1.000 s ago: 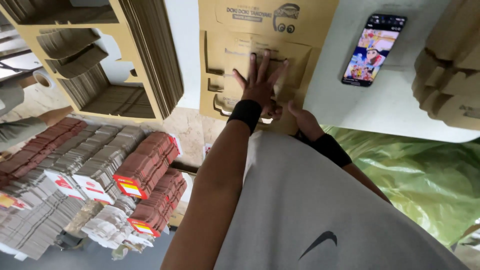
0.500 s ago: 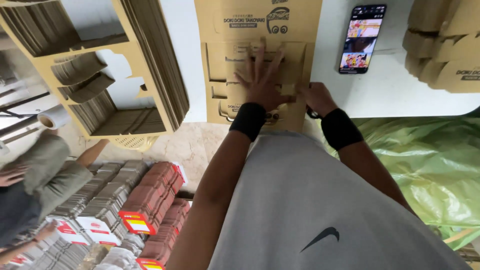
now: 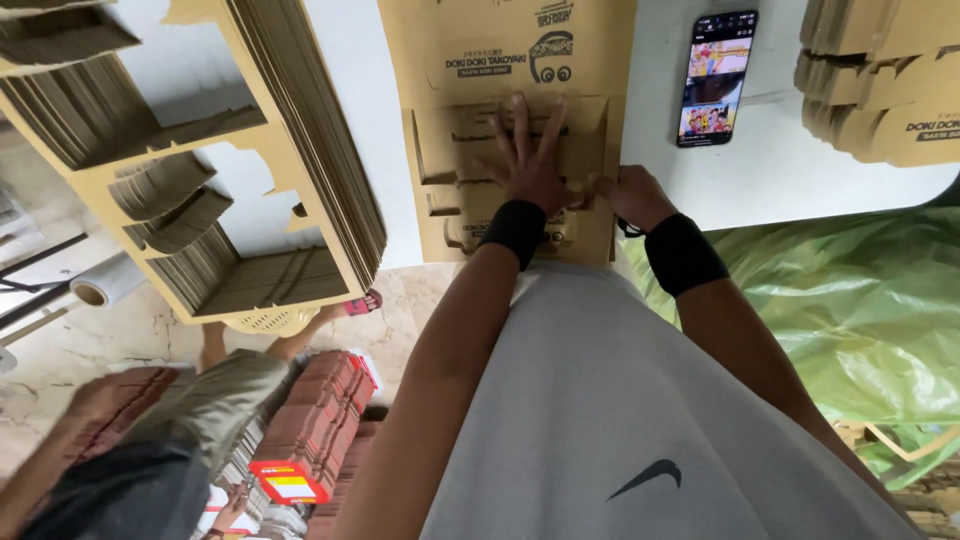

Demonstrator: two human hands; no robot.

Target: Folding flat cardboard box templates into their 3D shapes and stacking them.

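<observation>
At the near edge of the white bench (image 3: 770, 175), seen from the head camera, a flat die-cut box blank of brown corrugated cardboard (image 3: 505, 130) lies with its slotted flaps toward the person and its near end overhanging the bench edge. The left hand (image 3: 530, 165) is pressed flat on the blank's folded flap panel, fingers spread wide and straight, a black fabric wristband just behind it. The right hand (image 3: 632, 195) is curled at the blank's right edge beside the left hand, knuckles up, also with a black wristband; its fingers seem to pinch the cardboard edge, but the fingertips are hidden, so I cannot tell how firmly it grips.

Just right of the blank, a black glossy smartphone (image 3: 716, 78) lies face up with a lit, colourful screen. By the bench's far right corner sits a stack of folded brown cardboard pieces (image 3: 880, 80) with notched edges. Along the left edge, tall stacks of flat brown die-cut sheets (image 3: 210, 150) show ribbed layered edges and cut-out windows.

Below the bench, crinkled translucent green plastic sheeting (image 3: 850, 320) fills the right side. On the pale marbled floor (image 3: 110, 340) lie bundles of red-brown flattened cartons (image 3: 320, 420), and another person in an olive sleeve (image 3: 215, 400) is bent over them.
</observation>
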